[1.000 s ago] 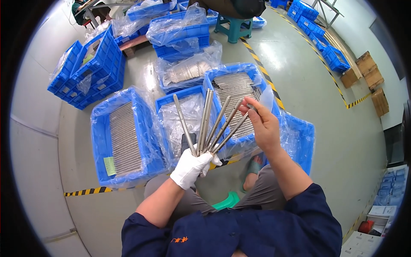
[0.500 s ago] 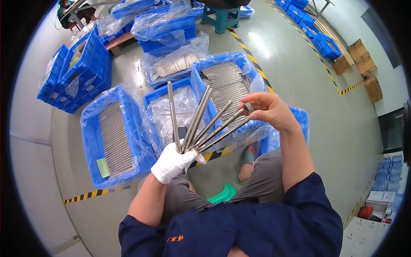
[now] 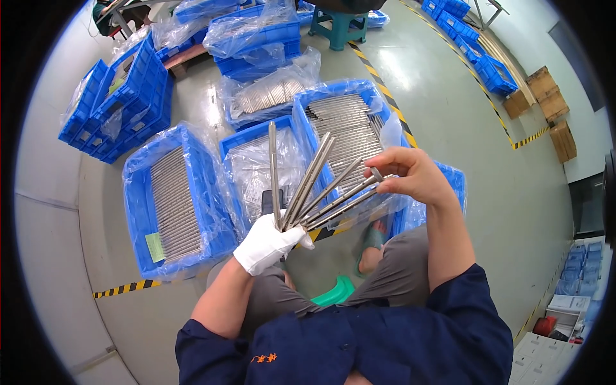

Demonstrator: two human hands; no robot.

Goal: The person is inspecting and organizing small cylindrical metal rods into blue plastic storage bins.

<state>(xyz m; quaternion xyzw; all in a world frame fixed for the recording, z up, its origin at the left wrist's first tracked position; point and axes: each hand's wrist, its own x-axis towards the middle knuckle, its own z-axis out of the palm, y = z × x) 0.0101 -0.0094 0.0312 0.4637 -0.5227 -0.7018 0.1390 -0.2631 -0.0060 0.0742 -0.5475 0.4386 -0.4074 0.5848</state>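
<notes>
Slim, silvery rods fan from twelve to two o'clock. The left hand is clenched round them; the right hand pinches a grey ring.

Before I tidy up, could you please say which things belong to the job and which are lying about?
In use:
- metal rods in the gloved left hand
- small grey piece in the bare right hand
- likely the rod-filled crates nearby

Lying about, seemingly:
- teal stool
- wooden boxes
</notes>
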